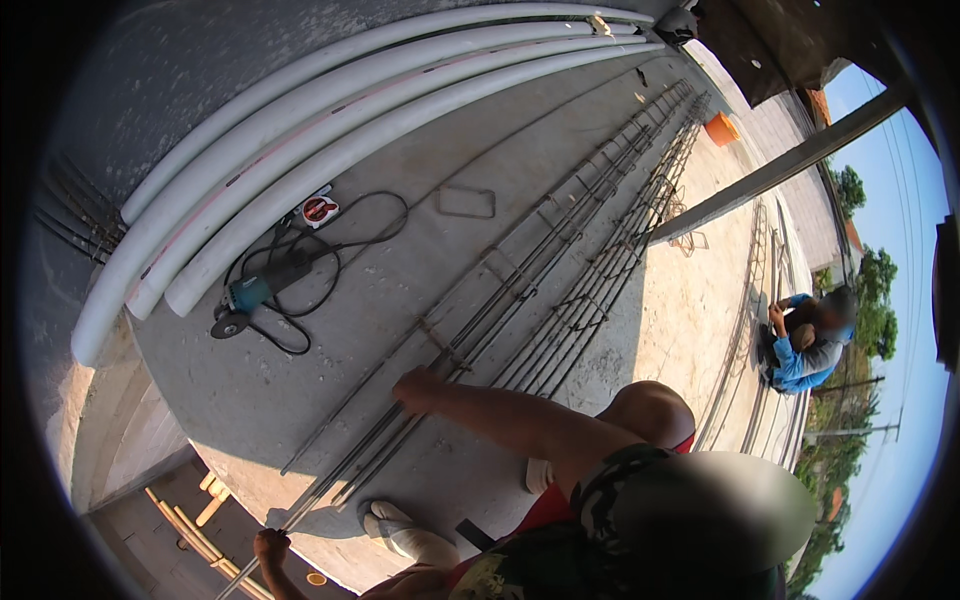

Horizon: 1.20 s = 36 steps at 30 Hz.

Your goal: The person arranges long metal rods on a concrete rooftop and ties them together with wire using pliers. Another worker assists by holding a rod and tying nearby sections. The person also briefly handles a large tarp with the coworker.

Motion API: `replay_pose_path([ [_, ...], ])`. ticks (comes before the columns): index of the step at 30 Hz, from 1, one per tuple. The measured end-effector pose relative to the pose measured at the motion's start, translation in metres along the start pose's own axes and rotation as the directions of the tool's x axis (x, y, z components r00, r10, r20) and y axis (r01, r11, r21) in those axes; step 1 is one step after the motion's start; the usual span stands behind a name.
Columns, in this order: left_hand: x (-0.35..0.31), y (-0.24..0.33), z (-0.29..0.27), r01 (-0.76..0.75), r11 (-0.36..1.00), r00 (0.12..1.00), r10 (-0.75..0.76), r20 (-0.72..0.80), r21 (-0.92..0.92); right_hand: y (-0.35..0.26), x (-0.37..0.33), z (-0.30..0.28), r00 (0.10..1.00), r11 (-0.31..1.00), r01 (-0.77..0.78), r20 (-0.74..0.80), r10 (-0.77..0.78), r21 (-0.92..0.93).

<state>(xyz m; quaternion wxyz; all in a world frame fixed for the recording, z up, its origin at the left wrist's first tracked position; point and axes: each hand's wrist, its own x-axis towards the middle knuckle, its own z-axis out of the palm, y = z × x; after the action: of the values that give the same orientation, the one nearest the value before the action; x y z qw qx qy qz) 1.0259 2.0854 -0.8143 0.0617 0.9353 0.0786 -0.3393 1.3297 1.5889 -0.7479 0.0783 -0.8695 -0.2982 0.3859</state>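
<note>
A long rebar cage (520, 290), built of thin dark steel bars tied by small rectangular stirrups, is seen laid flat on a concrete slab (400, 330), running from about 7 o'clock in the frame up toward 1 o'clock. The bars appear rusty brown-grey and bunch together at the near end. A 2nd, similar cage (610, 270) is laid just beside it, toward 3 o'clock.

The near tips of the bars are gripped in the clenched left hand (270, 547) at the lower edge of the frame. The right hand (415, 388) is closed around the same bars farther along, toward 1 o'clock from the left hand.

An angle grinder (250, 297) with a looped black cable is seen at 10 o'clock from the right hand, well apart from the cage. 4 long white pipes (330, 130) are stacked beyond it along the wall. A loose stirrup (466, 202) lies on the slab at 12 o'clock, and an orange bucket (720, 128) stands far off at 1 o'clock. Another person in a blue top (805, 345) is crouched at 3 o'clock beside more bars.
</note>
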Motion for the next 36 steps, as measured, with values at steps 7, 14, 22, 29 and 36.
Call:
replay_pose_path([
  [7, 0.017, 0.059, -0.031, -0.029, 0.918, 0.995, -0.011, -0.099, -0.395, 0.036, -0.015, -0.024, 0.996, 0.985, -0.013, -0.088, -0.002, -0.171],
  [14, 0.046, 0.093, -0.029, -0.117, 0.909, 0.986, 0.058, -0.158, -0.400, -0.028, 0.001, 0.009, 0.972, 0.962, 0.163, -0.129, -0.195, -0.221],
  [22, 0.039, 0.107, -0.052, -0.021, 0.911, 0.994, -0.023, -0.103, -0.412, -0.020, 0.012, -0.001, 0.982, 0.980, 0.189, 0.014, -0.189, -0.054],
  [29, 0.014, 0.083, -0.063, 0.092, 0.891, 0.989, -0.133, -0.063, -0.445, -0.017, 0.018, 0.023, 0.993, 0.992, 0.112, -0.031, -0.114, -0.052],
  [36, 0.012, 0.073, -0.049, 0.119, 0.898, 0.985, -0.159, -0.061, -0.423, -0.028, 0.003, 0.033, 0.901, 0.940, 0.160, -0.344, -0.264, -0.303],
])
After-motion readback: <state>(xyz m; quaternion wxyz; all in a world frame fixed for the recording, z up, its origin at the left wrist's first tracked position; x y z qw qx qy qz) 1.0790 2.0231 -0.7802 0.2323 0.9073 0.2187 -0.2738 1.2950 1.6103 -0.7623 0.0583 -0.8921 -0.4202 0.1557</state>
